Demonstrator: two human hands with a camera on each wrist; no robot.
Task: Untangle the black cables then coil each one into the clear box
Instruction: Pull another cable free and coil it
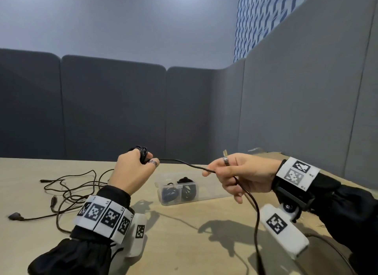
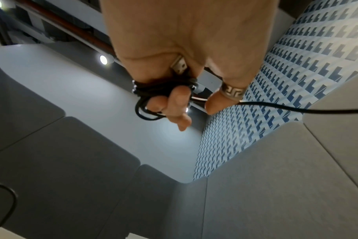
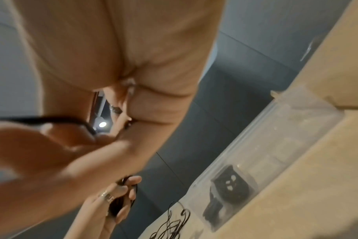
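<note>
My left hand [image 1: 147,160] is raised above the table and grips a small coil of black cable [image 1: 142,151] wound round its fingers. In the left wrist view the coil [image 2: 151,90] wraps the fingers, a metal plug [image 2: 178,66] lies against the palm, and the cable [image 2: 337,110] leaves to the right. It stretches across to my right hand [image 1: 210,172], which pinches it between thumb and forefinger. From there it hangs down past the frame's bottom edge. The clear box [image 1: 178,201] stands on the table between my hands and holds coiled black cables.
A loose tangle of black cables [image 1: 67,190] with plugs lies on the wooden table [image 1: 184,233] at the left. Grey partition panels [image 1: 112,111] close off the back and right. A clear lid [image 1: 255,149] lies at the back right.
</note>
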